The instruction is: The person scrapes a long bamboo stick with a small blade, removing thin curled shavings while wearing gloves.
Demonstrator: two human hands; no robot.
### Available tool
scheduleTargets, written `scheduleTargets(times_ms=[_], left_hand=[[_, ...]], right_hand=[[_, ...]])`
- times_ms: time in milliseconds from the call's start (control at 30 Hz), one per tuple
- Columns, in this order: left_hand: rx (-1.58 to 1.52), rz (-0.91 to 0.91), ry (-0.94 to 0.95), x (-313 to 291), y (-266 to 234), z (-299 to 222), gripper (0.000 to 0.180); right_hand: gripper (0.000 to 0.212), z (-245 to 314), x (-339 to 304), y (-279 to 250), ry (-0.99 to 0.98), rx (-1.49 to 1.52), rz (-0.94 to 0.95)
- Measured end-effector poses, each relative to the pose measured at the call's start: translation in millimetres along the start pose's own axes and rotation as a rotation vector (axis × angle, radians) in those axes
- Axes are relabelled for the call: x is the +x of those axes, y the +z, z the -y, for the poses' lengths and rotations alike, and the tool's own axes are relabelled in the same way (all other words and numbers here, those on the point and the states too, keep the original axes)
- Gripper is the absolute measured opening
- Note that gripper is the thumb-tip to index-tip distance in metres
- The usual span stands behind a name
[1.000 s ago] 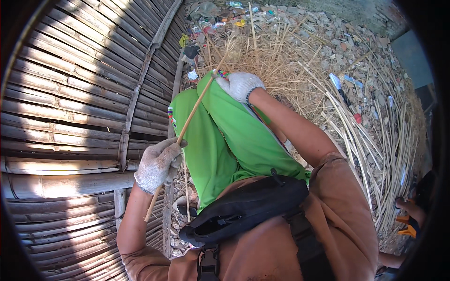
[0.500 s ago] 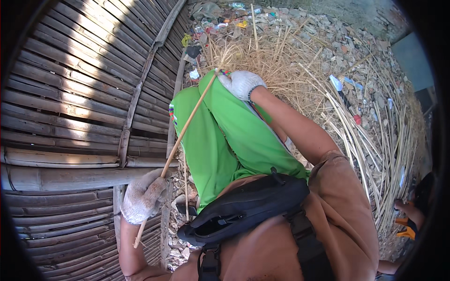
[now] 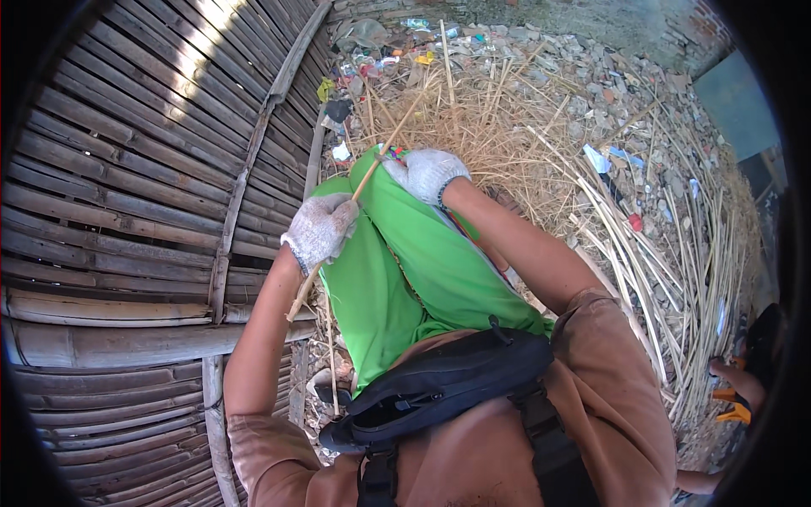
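Stick (image 3: pixel 369 175), thin and tan, slants past the green trousers (image 3: pixel 448 262), its far end over the shavings (image 3: pixel 481 127) and its near end poking out below the left hand (image 3: pixel 321 224). That hand, white-gloved, is closed round the stick with curled fingers, at the left edge of the trousers. The right hand (image 3: pixel 431 175), gloved too, rests on the trousers with fingers bent beside the stick; whether it grips anything cannot be told. Across the lap lies a black bag (image 3: pixel 460 376). Its opening, toward the left end, gapes a little; the inside is dark, and its contents cannot be made out. Dark straps (image 3: pixel 549 431) run down from it. On the left stands a bamboo wall (image 3: pixel 127 203); on the right, pale strips (image 3: pixel 650 262) lie over rubble (image 3: pixel 583 110). Part of a co-worker (image 3: pixel 748 384) shows at the right edge.
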State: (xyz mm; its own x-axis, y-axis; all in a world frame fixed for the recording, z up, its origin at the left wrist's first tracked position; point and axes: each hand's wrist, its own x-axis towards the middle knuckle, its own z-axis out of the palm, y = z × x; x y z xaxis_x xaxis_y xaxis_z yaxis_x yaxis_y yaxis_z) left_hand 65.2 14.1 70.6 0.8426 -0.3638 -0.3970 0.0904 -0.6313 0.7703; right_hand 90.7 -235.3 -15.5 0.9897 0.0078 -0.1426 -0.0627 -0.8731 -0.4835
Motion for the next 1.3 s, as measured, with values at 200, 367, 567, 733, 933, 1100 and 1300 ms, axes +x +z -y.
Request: scheduleTargets(times_ms=[200,367,567,733,933,1100,1300], left_hand=[[0.068,0.007,0.079,-42,-11,20,0.040],[0.172,-0.041,0.104,-97,-20,26,0.039],[0.126,-0.036,0.049,-175,-39,28,0.038],[0.085,-0.074,-0.108,-246,-49,24,0.037],[-0.040,-0.074,-0.118,-255,-53,34,0.039],[-0.177,0.034,-0.102,-170,-36,23,0.039],[-0.068,0.020,0.011,-30,-10,11,0.033]], right_hand=[[0.081,-3,2,-2,0.013,0.032,0.023],[0.084,4,0,-6,0.014,0.030,0.044],[0.085,7,1,-5,0.029,0.051,0.022],[0.086,-11,10,6,0.035,0.044,-0.019],[0.087,-3,5,6,0.013,0.031,-0.021],[0.085,2,2,-2,0.021,0.013,0.001],[0.083,5,0,-4,-0.002,-0.006,-0.021]])
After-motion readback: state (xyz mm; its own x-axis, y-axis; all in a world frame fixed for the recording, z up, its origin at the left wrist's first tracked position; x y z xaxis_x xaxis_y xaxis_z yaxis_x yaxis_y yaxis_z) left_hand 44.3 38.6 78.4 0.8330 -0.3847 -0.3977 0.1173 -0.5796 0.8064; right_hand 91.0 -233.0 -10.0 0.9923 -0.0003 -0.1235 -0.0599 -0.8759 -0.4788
